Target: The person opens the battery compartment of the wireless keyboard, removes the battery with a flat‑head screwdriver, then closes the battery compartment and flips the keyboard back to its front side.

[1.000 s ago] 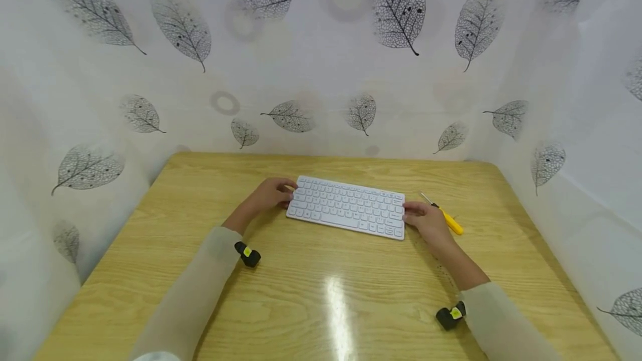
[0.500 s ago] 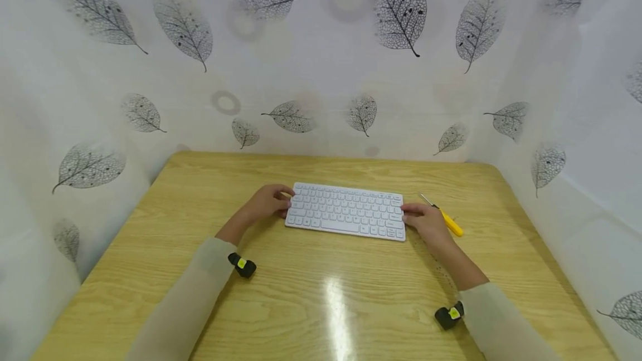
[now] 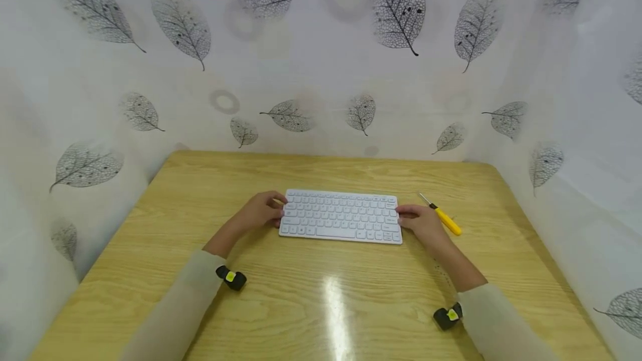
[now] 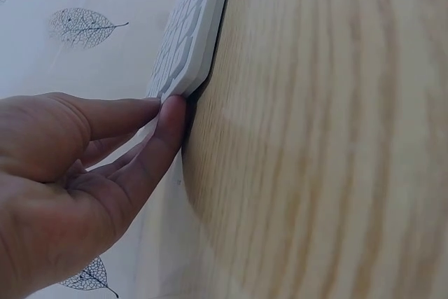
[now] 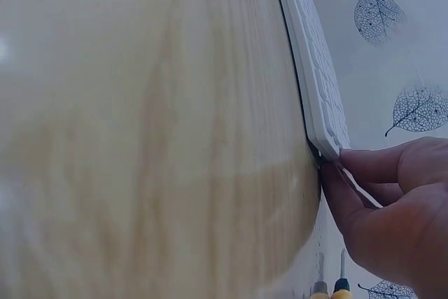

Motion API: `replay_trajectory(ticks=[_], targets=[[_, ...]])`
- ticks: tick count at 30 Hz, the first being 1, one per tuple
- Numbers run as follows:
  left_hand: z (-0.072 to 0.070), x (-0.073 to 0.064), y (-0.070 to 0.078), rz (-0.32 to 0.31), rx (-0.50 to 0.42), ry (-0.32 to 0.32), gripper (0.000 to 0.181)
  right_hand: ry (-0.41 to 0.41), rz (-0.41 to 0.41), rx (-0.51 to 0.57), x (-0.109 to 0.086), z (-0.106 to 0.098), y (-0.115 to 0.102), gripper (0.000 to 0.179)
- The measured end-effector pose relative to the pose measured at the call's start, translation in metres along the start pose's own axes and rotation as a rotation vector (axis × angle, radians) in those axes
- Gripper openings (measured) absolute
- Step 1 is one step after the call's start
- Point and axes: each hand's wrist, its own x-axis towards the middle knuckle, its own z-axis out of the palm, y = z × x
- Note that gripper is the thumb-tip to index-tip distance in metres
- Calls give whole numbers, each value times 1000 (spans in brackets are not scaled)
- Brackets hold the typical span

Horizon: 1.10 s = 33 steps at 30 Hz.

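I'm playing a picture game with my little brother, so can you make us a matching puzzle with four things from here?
Things:
1. keyboard
2. screwdriver
3. left grip
4. table

Clues:
A. wood-grained
B. at the keyboard's left end
C. white all over, with rows of keys
D. yellow-handled

Right pairs: 1-C, 2-D, 3-B, 4-A
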Motion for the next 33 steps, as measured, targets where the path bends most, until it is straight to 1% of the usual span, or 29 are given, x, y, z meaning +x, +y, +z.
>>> replay_trajectory(ticks=[9, 15, 20, 26, 33], targets=[[0, -15, 0, 1, -27, -23, 28, -16, -1, -45, -5, 2, -5, 33], [2, -22, -3, -2, -49, -25, 29, -34, -2, -44, -6, 3, -6, 33], [2, -28, -3, 9, -76, -28, 29, -40, 1, -36, -8, 3, -8, 33], [1, -30, -5, 14, -88, -22, 29, -45, -11, -34, -9, 4, -10, 33], [2, -27, -10, 19, -111, -11, 29, -40, 5, -41, -8, 3, -6, 33]])
